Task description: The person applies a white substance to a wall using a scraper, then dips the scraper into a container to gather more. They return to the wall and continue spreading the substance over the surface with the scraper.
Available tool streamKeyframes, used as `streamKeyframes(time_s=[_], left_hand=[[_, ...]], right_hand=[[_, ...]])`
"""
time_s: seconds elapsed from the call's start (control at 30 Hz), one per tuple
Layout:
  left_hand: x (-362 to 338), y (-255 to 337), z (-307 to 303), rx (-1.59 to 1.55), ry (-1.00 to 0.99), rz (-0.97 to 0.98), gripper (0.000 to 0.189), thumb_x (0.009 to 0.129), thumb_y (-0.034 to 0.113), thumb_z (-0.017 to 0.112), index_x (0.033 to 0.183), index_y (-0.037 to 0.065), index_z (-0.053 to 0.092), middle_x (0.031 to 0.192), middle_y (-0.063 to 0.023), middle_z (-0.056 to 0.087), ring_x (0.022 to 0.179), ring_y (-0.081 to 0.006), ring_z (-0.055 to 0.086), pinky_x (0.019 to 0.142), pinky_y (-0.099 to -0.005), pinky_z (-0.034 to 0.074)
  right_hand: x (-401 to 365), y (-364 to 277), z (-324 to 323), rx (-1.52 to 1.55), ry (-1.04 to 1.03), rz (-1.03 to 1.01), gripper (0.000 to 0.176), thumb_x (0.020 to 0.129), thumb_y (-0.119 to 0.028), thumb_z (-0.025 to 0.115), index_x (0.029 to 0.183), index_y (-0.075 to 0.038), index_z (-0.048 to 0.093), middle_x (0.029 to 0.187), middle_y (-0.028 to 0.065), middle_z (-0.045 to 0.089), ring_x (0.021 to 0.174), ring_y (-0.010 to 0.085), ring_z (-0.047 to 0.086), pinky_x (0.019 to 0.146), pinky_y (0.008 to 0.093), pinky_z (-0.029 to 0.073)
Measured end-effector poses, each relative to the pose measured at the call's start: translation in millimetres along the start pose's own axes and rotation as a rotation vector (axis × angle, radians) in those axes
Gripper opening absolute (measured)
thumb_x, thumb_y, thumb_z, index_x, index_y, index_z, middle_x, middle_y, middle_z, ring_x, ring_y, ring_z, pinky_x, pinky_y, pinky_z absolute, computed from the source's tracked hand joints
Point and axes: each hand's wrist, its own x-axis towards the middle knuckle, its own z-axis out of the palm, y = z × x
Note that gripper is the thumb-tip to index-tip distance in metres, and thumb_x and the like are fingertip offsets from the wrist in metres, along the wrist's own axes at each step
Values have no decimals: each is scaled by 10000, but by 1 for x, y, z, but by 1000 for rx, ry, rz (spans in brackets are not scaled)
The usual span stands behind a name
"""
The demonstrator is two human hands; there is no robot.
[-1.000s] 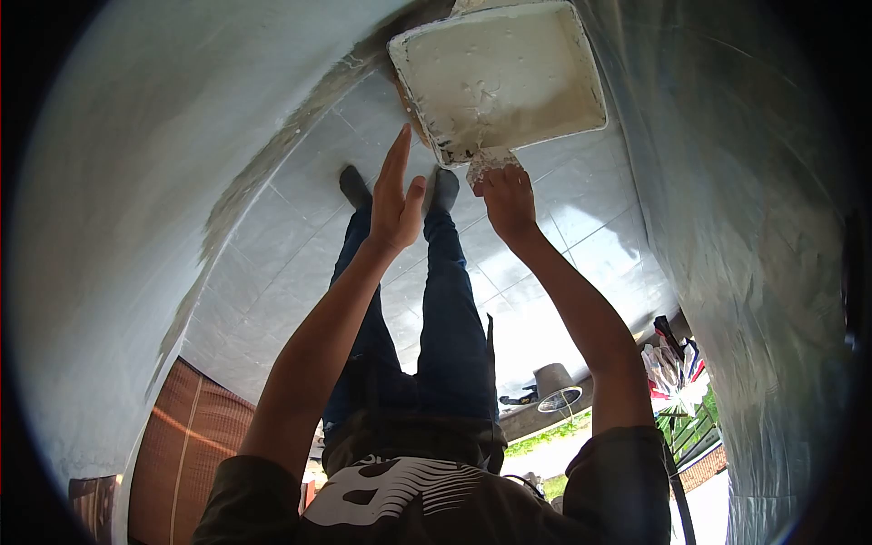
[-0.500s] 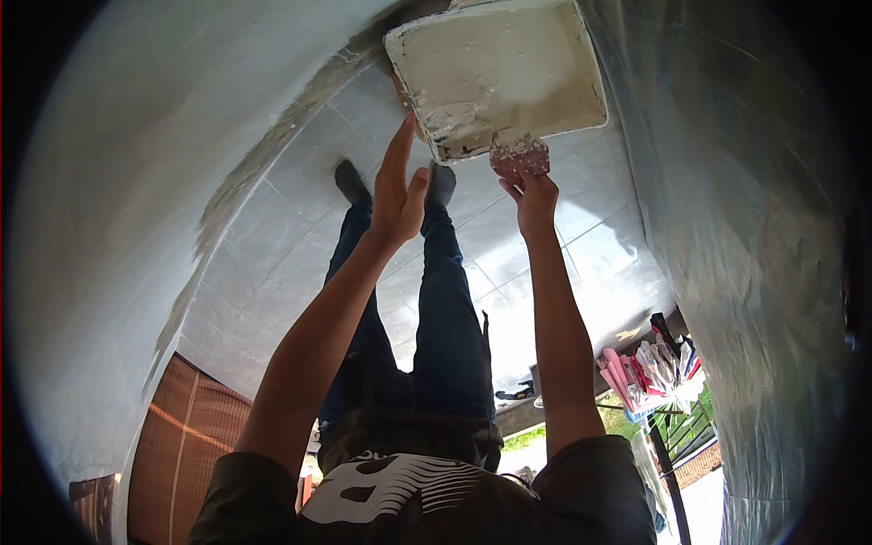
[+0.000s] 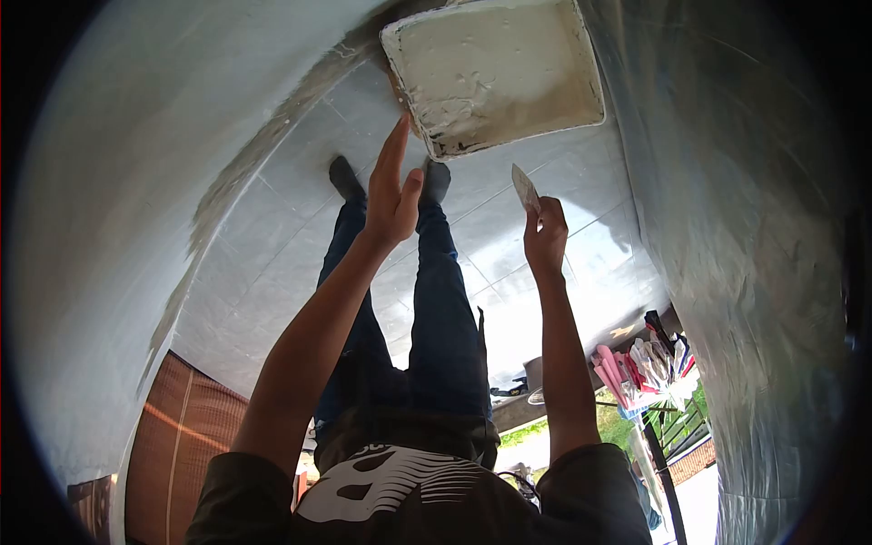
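The scraper [image 3: 524, 189] has just come away from the near rim of the tray [image 3: 519, 140] and turned nearly edge-on, apart from it on the person's side; this seems to end a pass through the pale paste [image 3: 486, 54]. The right hand [image 3: 547, 238] pinches it between thumb and bent fingers. The left hand [image 3: 391, 204], fingers straight and thumb spread, stays by the tray's near left corner; whether it touches cannot be told.
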Motion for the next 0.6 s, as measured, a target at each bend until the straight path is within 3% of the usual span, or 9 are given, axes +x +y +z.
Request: streamKeyframes(time_s=[0.07,0.1,0.23,0.43,0.6], left_hand=[[0,-3,2,13,4,-3,718,1058,480,327,1550,-43,319,1590,-242,371,1493,-374,338,1219,-459,254],[-1,-4,1,12,5,-4,718,1058,480,327,1550,-43,319,1590,-242,371,1493,-374,338,1219,-459,254],[-7,-7,0,44,-17,-51,791,1046,580,311,1577,-4,270,1601,-242,341,1484,-403,338,1211,-478,277],[-18,-14,-6,54,-10,-105,833,1030,642,286,1587,24,261,1613,-226,327,1489,-398,329,1216,-480,271],[-21,-19,-11,67,4,-121,845,1022,660,279,1588,32,263,1617,-219,323,1489,-396,330,1214,-481,275]], right_hand=[[28,-31,-21,-165,-78,-192,154,916,17,620,1062,2,666,1050,131,665,967,351,612,869,414,541],[37,-32,-21,-166,-80,-193,154,916,17,620,1062,2,666,1050,131,665,967,351,612,869,414,541],[92,-30,-20,-388,-154,-640,184,820,-11,643,994,-56,681,1035,63,667,974,285,590,827,378,567],[130,-43,-8,-451,-272,-789,165,784,21,626,927,-47,672,927,62,636,965,269,573,866,363,555],[157,-52,5,-516,-571,-760,159,818,50,610,923,-37,691,968,75,660,1005,288,595,886,376,564]])
